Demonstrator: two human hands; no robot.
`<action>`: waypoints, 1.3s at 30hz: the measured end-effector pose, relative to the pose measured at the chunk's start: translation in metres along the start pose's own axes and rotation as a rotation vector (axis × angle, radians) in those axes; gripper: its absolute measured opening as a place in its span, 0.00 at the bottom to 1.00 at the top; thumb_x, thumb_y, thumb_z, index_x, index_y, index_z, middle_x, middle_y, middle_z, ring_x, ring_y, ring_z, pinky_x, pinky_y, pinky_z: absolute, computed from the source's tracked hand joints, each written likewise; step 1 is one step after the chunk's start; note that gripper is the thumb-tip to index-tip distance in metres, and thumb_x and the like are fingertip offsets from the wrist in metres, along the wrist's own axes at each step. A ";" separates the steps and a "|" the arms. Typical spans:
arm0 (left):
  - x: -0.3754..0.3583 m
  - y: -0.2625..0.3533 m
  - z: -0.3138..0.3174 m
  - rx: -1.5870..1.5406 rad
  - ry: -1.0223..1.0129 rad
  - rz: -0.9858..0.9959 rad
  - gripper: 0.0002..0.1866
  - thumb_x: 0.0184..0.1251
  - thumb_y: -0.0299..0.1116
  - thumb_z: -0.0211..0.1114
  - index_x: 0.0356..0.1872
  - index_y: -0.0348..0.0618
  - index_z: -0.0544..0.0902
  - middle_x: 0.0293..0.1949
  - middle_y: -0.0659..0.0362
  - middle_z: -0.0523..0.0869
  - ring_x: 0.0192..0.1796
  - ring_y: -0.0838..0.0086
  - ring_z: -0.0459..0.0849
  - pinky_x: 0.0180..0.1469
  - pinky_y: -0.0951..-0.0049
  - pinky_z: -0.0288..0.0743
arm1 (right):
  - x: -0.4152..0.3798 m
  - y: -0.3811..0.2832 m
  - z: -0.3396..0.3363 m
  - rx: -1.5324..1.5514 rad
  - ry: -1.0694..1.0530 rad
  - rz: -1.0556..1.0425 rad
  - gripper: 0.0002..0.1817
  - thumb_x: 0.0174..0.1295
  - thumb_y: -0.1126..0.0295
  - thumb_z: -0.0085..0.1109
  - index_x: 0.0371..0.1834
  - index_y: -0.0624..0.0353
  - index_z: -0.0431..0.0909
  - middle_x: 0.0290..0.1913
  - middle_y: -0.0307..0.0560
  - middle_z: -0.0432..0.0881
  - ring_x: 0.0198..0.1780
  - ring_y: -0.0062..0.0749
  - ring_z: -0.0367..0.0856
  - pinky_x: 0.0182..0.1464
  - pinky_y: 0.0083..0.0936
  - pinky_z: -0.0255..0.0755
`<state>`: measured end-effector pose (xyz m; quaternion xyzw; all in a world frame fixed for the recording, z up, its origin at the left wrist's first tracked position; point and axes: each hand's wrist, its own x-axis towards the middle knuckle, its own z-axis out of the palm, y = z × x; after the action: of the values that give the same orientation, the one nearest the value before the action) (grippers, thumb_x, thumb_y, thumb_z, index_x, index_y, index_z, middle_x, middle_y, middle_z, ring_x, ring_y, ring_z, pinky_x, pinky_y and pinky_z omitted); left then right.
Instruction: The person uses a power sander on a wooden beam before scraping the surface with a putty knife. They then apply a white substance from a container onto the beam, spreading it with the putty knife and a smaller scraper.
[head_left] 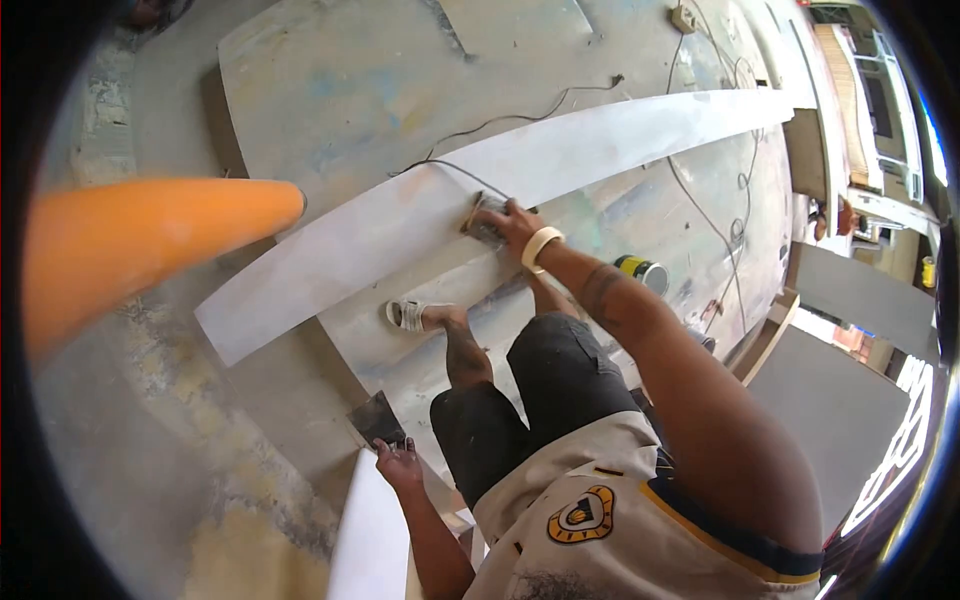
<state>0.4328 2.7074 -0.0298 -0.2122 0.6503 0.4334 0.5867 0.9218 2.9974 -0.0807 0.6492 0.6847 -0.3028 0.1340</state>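
My right hand (515, 228), with a pale band at its wrist, is closed on a small sander (483, 218). The sander rests against a long white board (330, 255), and a dark cord runs close by it. Low in the view, my left hand (399, 465) has its fingers curled at the edge of a dark, flat, square piece (376, 419). What that piece is made of, I cannot make out. Another white panel (365, 530) stands beside my left forearm.
A thick orange pole (170, 225) juts in from the left, near the camera. Dark cables (540, 118) trail over the paint-stained surface (330, 90). A can with a yellow-green label (643, 274) stands right of my legs. Grey panels (830, 400) are at the right.
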 end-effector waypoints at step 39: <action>-0.076 -0.237 0.287 -0.099 -0.035 0.005 0.13 0.74 0.38 0.58 0.54 0.49 0.77 0.46 0.58 0.85 0.44 0.61 0.84 0.49 0.54 0.78 | 0.395 0.436 -0.084 0.339 0.028 0.224 0.30 0.63 0.38 0.51 0.54 0.51 0.78 0.55 0.47 0.82 0.56 0.40 0.81 0.53 0.39 0.75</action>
<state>0.8019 2.7961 -0.0142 -0.2315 0.6181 0.4704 0.5857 1.3141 3.3549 -0.3477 0.7389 0.5492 -0.3876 0.0462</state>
